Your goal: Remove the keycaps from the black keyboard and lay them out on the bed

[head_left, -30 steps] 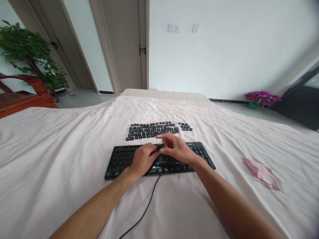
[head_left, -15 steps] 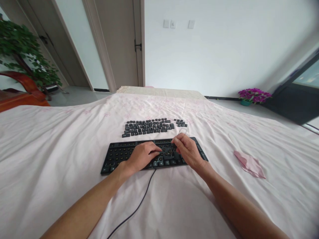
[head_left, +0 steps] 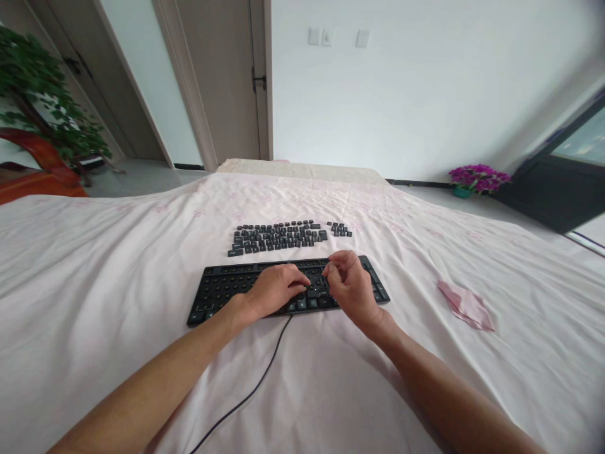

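A black keyboard (head_left: pixel 222 293) lies on a pale pink sheet (head_left: pixel 118 265), many of its key seats bare. Beyond it, several loose black keycaps (head_left: pixel 278 236) are laid out in rows. My left hand (head_left: pixel 274 290) rests on the middle of the keyboard, fingers curled and pressed down on it. My right hand (head_left: pixel 350 287) is just to its right over the keys, its fingertips pinched together on a thin wire tool that barely shows. The two hands nearly touch.
The keyboard's black cable (head_left: pixel 265 372) runs toward me across the sheet. A folded pink cloth (head_left: pixel 466 306) lies to the right. A green plant (head_left: pixel 42 101) and a red wooden chair (head_left: pixel 38 183) stand far left, purple flowers (head_left: pixel 477 176) far right, a door (head_left: pixel 222 82) behind.
My right hand has come down from above the keyboard's far edge onto the keys beside my left hand. The view has tilted slightly; the keyboard has stayed in place.
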Motion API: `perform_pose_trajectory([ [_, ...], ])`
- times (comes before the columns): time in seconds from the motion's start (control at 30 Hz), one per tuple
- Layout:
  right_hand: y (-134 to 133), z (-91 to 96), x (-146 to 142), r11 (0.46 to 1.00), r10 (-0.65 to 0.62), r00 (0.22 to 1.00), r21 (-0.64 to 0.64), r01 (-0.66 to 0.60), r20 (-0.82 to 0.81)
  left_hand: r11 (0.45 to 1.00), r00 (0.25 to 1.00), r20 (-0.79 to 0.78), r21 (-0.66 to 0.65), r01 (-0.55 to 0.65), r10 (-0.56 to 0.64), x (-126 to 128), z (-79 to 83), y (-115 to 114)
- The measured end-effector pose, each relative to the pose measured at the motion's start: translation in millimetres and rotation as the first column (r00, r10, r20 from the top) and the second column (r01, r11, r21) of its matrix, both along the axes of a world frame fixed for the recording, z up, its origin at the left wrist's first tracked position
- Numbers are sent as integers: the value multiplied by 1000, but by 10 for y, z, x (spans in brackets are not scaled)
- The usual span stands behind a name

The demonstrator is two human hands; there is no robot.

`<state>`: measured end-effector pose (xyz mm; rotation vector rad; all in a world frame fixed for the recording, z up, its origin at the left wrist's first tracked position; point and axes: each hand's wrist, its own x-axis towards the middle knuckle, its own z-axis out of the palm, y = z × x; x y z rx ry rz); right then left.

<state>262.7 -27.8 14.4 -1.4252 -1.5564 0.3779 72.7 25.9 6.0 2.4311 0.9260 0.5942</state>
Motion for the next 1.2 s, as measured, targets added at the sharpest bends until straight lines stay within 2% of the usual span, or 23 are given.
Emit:
perform_pose_trajectory([
  [0.23, -76, -42, -89, 999, -10, 969, 34, 2, 247, 1000, 1000, -7, 29, -4, 4, 72, -87, -17],
  [0.33, -83, -53, -102, 999, 22, 955, 41, -36, 294, 997, 999, -26, 71, -20, 21, 110, -106, -63],
  [0.5, -17, -56, -68, 978, 201, 934, -7, -208, 296, 978, 992, -85, 194, -74, 91, 192, -98, -155],
  [0.6, 25, -90, -48, 965, 249, 920, -3, -261, 303, 963, 989, -92, 253, -91, 118, 228, -90, -193],
  [0.8, 5, -206, -46, 955, 190, 943, 174, -243, 274, 977, 999, -14, 208, -49, 53, 244, -116, -222],
  [0.9, -9, -250, -38, 942, 202, 935, 204, -267, 293, 979, 999, 4, 199, -35, 35, 231, -160, -232],
  [1.07, 15, -308, -23, 911, 247, 906, 237, -339, 344, 960, 1000, 13, 280, -26, 24, 196, -212, -261],
  [1.2, 32, -307, -52, 897, 240, 926, 297, -326, 292, 954, 997, 59, 290, -73, 59, 188, -200, -292],
])
